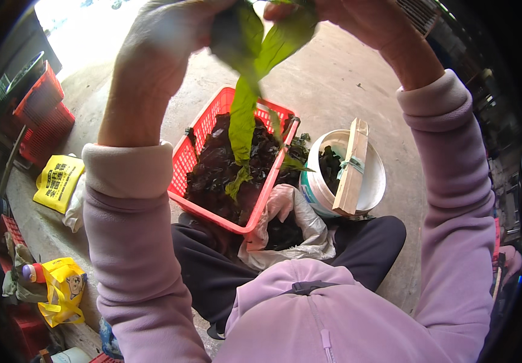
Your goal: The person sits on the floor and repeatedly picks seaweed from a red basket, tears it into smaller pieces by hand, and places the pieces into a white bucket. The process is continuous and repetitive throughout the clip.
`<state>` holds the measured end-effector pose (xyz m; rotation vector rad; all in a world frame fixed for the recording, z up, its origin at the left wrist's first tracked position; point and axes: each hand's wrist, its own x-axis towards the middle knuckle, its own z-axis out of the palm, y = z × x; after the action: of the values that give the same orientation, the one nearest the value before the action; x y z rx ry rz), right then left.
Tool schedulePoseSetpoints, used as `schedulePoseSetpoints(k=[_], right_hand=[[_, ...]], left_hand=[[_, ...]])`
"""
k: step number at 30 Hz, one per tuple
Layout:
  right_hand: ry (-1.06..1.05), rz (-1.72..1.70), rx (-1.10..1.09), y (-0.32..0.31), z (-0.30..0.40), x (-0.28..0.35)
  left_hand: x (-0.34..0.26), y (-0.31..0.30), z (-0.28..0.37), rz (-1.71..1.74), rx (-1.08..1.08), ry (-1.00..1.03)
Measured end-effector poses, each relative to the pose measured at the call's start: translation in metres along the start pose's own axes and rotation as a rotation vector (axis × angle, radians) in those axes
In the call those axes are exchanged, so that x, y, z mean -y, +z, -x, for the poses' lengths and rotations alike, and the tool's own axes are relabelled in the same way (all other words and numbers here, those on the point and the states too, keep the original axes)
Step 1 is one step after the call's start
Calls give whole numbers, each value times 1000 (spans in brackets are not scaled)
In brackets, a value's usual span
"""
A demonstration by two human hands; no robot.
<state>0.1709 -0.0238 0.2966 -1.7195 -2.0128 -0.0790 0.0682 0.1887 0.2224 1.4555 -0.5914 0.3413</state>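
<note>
A thin green frond of seaweed hangs from my raised hands at the top of the view, backlit and partly blurred. My left hand pinches its upper part, and my right hand grips it from the other side; the fingertips are partly cut off. Below the frond, a red plastic basket holds a heap of dark, wet seaweed. Against its near right corner lies a white woven sack, open, with dark material inside. To the right stands a white bucket containing some seaweed. Wooden slats tied with a green strip lie across its rim.
Stacked red crates and a dark round tub stand at the far left. Nearer are a yellow bag bearing writing, a yellow tote bag and a bottle. My bent legs flank the sack on the concrete floor.
</note>
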Motion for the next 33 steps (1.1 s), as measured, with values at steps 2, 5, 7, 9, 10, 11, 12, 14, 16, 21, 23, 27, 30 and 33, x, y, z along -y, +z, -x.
schedulePoseSetpoints(k=[2,5,7,9,10,11,12,14,16,21,23,27,30,33], right_hand=[[151,-436,-167,19,11,1],[488,-941,-380,45,21,-4],[545,-800,-246,60,16,-15],[634,-910,-277,79,13,-18],[749,-882,-358,89,14,-17],[831,-701,-165,91,13,-18],[871,-683,-199,101,14,-17],[1049,-657,-187,111,17,-15],[1068,-733,-147,116,19,-15],[1039,-772,-153,134,22,-13],[1098,-750,-165,140,24,-13],[1225,-607,-61,150,28,-13],[1232,-491,-30,156,30,-11],[1222,-387,1,155,30,-9]], left_hand=[[1,8,-2,-40,23,-64],[24,19,-11,9,31,-91],[42,18,-10,72,-38,-195],[55,14,-8,-114,28,-335],[63,15,-3,-206,-64,-294],[66,12,2,-249,-97,-295],[71,11,6,-201,-131,-317],[78,9,13,-139,-158,-362],[84,7,20,-119,-130,-383],[103,5,36,46,-62,-442],[109,7,42,14,-46,-435],[119,19,44,-187,-107,-467],[127,25,47,-416,-138,-459],[134,26,59,-144,-175,-548]])
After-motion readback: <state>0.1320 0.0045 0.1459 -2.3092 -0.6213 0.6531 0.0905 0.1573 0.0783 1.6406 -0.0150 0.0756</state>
